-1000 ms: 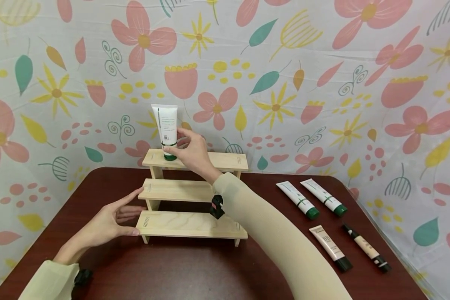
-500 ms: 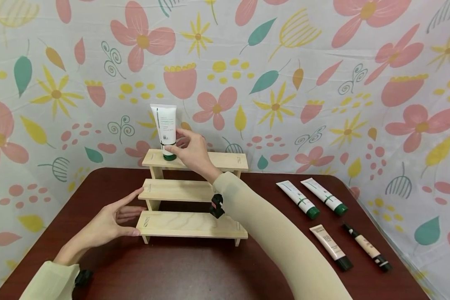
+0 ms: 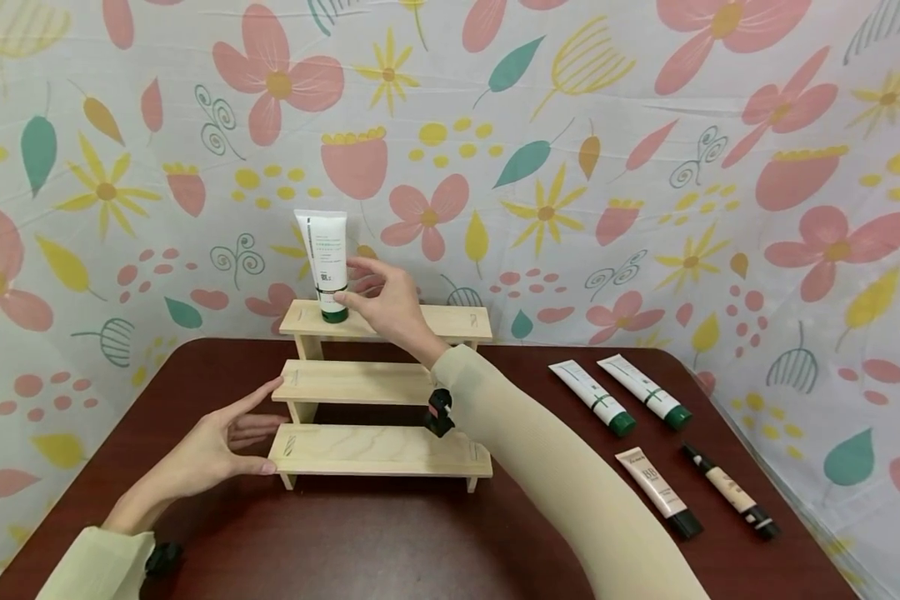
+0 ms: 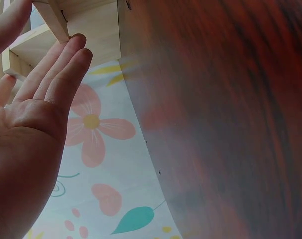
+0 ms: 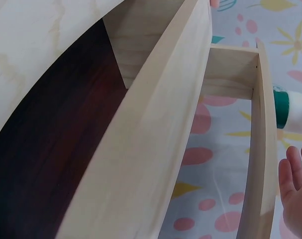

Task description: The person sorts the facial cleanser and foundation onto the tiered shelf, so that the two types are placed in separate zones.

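Observation:
A white tube with a green cap (image 3: 322, 250) stands cap down on the top tier, near the left end, of a three-tier wooden display stand (image 3: 375, 446). My right hand (image 3: 390, 304) is at its right side, fingers loosely spread, thumb tip overlapping the tube's edge near the cap. In the right wrist view, the visible fingers (image 5: 289, 172) lie apart from the green cap (image 5: 281, 108). My left hand (image 3: 206, 450) rests against the stand's left side, thumb at the bottom tier and index finger at the middle tier, its fingers (image 4: 66, 79) extended.
On the right of the dark red table (image 3: 390, 542) lie two more white tubes with green caps, one nearer (image 3: 592, 398) and one farther right (image 3: 645, 392). In front of them are a beige BB cream tube (image 3: 656, 492) and a slim black-and-beige tube (image 3: 729, 492). A floral cloth (image 3: 540, 167) hangs behind.
My right thumb has slid back toward the tube's right edge, covering less of it. The tube remains standing on the top tier. My left hand stays against the stand. The head view has shifted slightly.

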{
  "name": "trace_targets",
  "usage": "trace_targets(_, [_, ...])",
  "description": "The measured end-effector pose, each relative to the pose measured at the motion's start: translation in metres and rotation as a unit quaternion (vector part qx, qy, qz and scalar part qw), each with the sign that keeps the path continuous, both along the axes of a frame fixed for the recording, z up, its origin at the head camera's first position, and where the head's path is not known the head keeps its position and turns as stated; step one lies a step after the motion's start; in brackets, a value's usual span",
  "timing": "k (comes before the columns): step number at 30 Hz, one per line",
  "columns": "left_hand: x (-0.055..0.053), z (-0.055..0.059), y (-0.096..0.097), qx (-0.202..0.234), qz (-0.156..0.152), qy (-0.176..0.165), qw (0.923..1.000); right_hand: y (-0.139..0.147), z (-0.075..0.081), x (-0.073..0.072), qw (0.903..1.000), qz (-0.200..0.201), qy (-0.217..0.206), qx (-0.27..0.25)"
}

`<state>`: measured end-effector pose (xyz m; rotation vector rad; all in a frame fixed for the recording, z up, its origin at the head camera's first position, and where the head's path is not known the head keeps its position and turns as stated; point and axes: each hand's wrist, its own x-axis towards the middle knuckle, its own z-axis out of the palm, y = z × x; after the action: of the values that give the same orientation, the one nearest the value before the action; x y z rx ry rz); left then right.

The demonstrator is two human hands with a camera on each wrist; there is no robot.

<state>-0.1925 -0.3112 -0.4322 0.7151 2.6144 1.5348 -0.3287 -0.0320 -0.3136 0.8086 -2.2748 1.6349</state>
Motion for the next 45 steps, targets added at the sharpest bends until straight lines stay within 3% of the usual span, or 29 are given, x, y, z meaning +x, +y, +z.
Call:
trace_targets(13, [0.001,0.0,0.001,-0.001,-0.001,-0.001,1.0,0.051,0.001,0.018,0.9991,0.014,0.04,-0.009])
trace_targets(21, [0.003,0.001,-0.001,0.006,-0.006,0.01,0.9999,0.092,0.007,0.038,0.9967,0.025,0.073,0.024])
trace_targets(29, [0.002,0.002,0.002,0.006,-0.007,0.007,0.9999,0.143,0.008,0.047,0.9928,0.022,0.105,0.054])
trace_targets(34, [0.001,0.003,0.002,0.011,-0.01,0.007,0.9999,0.175,0.003,0.053,0.9903,0.0,0.122,0.067])
trace_targets(45, [0.002,0.003,0.003,0.006,-0.009,0.011,0.9999,0.245,-0.016,0.068,0.9888,-0.073,0.07,0.109])
